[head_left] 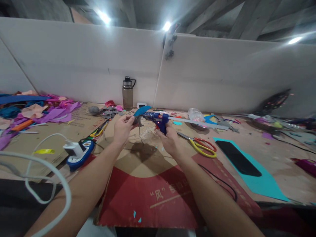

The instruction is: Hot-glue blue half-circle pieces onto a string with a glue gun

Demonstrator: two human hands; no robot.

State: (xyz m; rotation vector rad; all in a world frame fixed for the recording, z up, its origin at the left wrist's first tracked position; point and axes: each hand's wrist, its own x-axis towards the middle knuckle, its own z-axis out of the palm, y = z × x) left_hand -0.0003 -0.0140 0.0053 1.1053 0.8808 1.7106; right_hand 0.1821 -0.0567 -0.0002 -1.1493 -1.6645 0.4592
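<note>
My right hand is wrapped round the handle of a blue hot glue gun, held above the cardboard. A long pale glue stick sticks out of the gun's back end, to the right. Its nozzle points left, toward my left hand. Between the thumb and fingers of that hand is a dark grey cut piece; its material I cannot make out. A curved blue piece rises just above it, by the nozzle. Whether nozzle and pieces touch, I cannot tell.
Red-and-tan cardboard lies beneath my hands. Scissors and a black phone on turquoise sheet are to the right. A power strip with a white cable sits left. Behind stand a water bottle and white partition. Coloured scraps pile far left.
</note>
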